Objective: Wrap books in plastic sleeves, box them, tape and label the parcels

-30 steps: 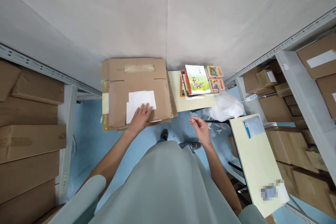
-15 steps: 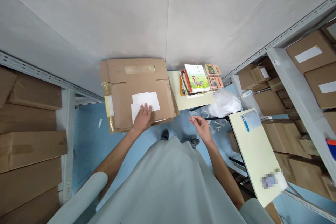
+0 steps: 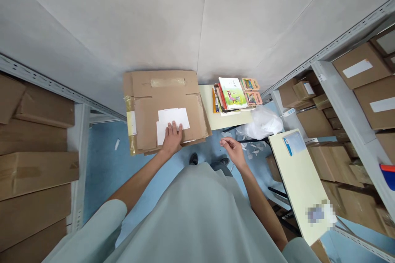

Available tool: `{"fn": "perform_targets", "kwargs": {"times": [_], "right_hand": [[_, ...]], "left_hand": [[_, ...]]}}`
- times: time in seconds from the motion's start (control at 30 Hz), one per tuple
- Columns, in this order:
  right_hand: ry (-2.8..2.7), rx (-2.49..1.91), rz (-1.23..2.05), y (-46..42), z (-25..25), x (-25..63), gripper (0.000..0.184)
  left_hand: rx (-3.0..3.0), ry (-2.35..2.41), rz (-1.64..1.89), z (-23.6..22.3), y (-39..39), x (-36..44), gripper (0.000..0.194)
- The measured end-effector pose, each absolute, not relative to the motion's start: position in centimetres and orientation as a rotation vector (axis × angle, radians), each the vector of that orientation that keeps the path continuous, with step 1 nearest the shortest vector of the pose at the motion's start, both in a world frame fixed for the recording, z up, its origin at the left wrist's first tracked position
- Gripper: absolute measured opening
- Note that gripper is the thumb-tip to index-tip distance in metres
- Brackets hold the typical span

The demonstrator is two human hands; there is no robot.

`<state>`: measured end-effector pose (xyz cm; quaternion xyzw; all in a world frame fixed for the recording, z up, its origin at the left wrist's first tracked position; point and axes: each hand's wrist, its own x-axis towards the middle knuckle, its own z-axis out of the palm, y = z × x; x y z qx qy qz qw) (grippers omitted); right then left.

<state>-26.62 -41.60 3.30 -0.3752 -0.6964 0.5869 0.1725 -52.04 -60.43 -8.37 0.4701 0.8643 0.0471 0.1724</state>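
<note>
My left hand (image 3: 172, 138) rests with its fingers spread on white paper labels (image 3: 174, 118) that lie on a flattened cardboard box (image 3: 148, 117). Brown tape runs along the box's left edge and across its upper part. My right hand (image 3: 233, 150) hovers over the floor to the right of the box, thumb and fingertips pinched together. Whatever is in that pinch, if anything, is too small to make out. Beyond it, a pile of books (image 3: 231, 95) with a green-and-white picture cover lies on a cream table (image 3: 212, 120).
A white plastic bag (image 3: 262, 122) is beside the books, with paper scraps (image 3: 253, 150) on the floor below. A second cream table (image 3: 298, 172) holds a blue-edged clear folder (image 3: 294, 143). Shelves of cardboard boxes (image 3: 40, 172) flank both sides; a grey wall (image 3: 160, 16) rises ahead.
The view has shifted slightly, so the box appears a little further right. My left hand stays on the labels; my right hand keeps its pinch, barely moved.
</note>
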Motion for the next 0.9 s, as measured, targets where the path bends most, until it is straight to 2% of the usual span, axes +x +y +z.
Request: {"fn": "perform_targets", "kwargs": {"times": [0.2, 0.37, 0.47, 0.6, 0.7, 0.83, 0.9], "right_hand": [[-1.988, -1.031, 1.686, -40.7, 3.3, -26.5, 0.044], [-1.964, -0.973, 1.7, -39.8, 3.6, -27.5, 0.046], [-1.971, -0.931, 1.721, -39.5, 3.8, -28.2, 0.05], [-1.968, -0.86, 1.752, -39.2, 3.9, -28.7, 0.055], [-1.945, -0.828, 1.767, -38.8, 3.9, -28.9, 0.058], [-1.882, -0.807, 1.75, -38.0, 4.0, -29.2, 0.06], [-1.858, -0.805, 1.737, -37.5, 4.0, -29.3, 0.062]], "left_hand": [[1.378, 2.458, 0.238, -6.9, -61.3, -51.1, 0.089], [1.453, 2.412, 0.207, -3.4, -62.9, -52.5, 0.082], [1.429, 2.353, 0.244, -0.5, -63.4, -53.3, 0.076], [1.331, 2.488, 0.456, 3.6, -63.7, -54.5, 0.042], [1.316, 2.611, 0.502, 7.0, -64.4, -56.2, 0.043], [1.259, 2.821, 0.574, 13.1, -66.2, -59.7, 0.031], [1.104, 3.063, 0.785, 16.4, -67.4, -61.6, 0.033]]}}
